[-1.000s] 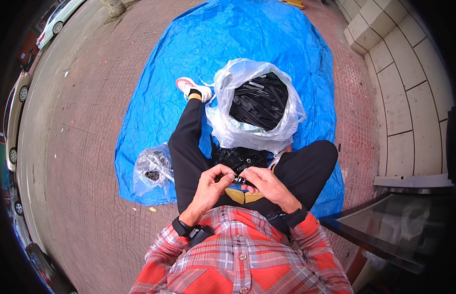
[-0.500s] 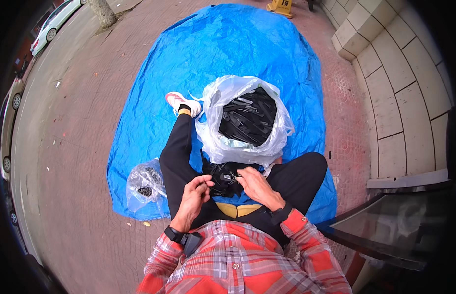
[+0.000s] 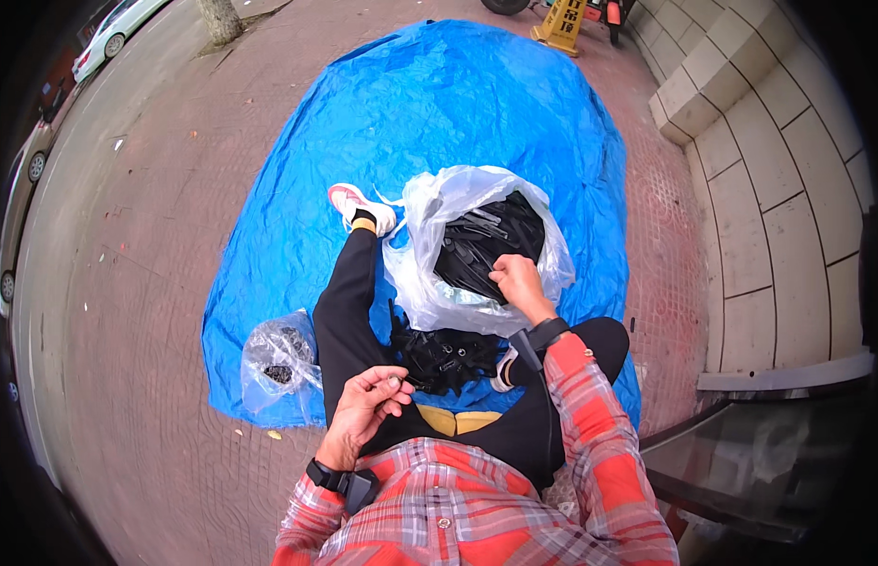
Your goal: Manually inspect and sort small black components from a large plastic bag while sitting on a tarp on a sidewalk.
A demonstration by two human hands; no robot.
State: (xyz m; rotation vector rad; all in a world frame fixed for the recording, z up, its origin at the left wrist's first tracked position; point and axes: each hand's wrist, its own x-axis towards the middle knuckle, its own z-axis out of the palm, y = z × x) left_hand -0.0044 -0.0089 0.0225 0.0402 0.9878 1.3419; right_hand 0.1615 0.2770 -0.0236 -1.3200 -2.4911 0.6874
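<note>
A white translucent plastic bag [image 3: 423, 255] full of long, flat black strips [image 3: 486, 241] stands open between my legs. My right hand [image 3: 522, 286] reaches over its near right rim, fingers drawn together at the strips; what they grip, if anything, is hidden. Lower down, in front of my lap, my left hand [image 3: 363, 410] pinches a small dark piece between thumb and forefinger, too small to name. Between the bag and my lap lies a heap of black strap-like pieces [image 3: 443, 363], with a few small shiny metal rings among them.
A smaller clear bag [image 3: 269, 349] with small dark pieces lies left of my leg. Everything sits on a blue tarp [image 3: 392, 113] over reddish paving. At right are a tiled wall [image 3: 760, 189] and a dark glass-topped object [image 3: 741, 462]; a yellow floor sign [image 3: 558, 26] stands beyond the tarp.
My right hand has left the heap near my lap and moved forward and right to the bag's strips. My left hand stays near my lap, slightly lower. The view has tilted up a little.
</note>
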